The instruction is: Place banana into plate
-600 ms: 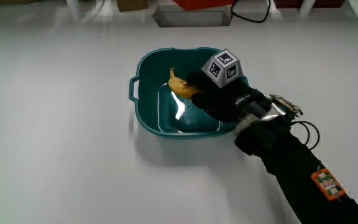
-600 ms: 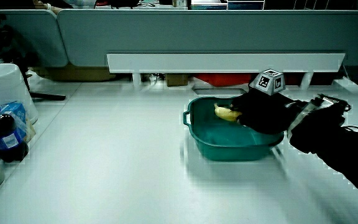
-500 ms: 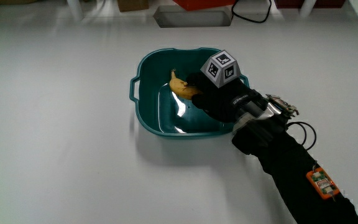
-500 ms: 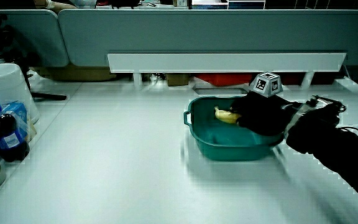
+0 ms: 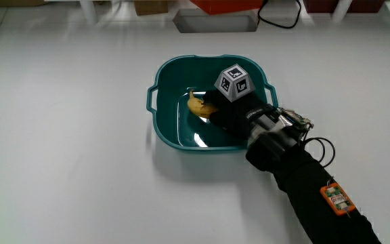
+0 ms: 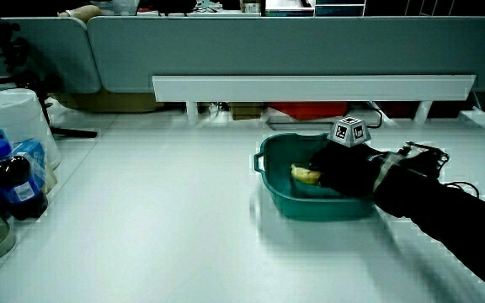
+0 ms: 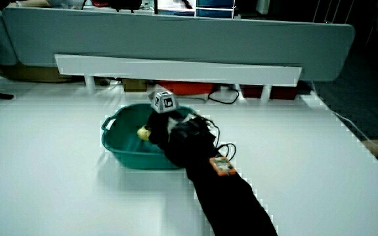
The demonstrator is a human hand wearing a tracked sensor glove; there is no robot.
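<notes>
A teal plate [image 5: 164, 118], a deep dish with two handles, stands in the middle of the white table and shows in both side views [image 6: 276, 189] [image 7: 120, 151]. A yellow banana [image 5: 196, 105] lies low inside it, also seen in both side views [image 6: 304, 175] [image 7: 142, 132]. The hand [image 5: 225, 112], in a black glove with a patterned cube [image 5: 233, 82] on its back, reaches down into the plate with its fingers closed around the banana's end. The forearm [image 5: 296, 176] crosses the plate's rim nearest the person.
Bottles [image 6: 11, 181] and a white tub [image 6: 11, 122] stand at the table's edge in a side view. A low white ledge [image 6: 310, 87] and a grey partition run along the table's far edge. A grey box [image 5: 215, 22] lies farther from the person than the plate.
The hand has sunk deeper into the plate with the banana, which now sits lower against the plate's floor.
</notes>
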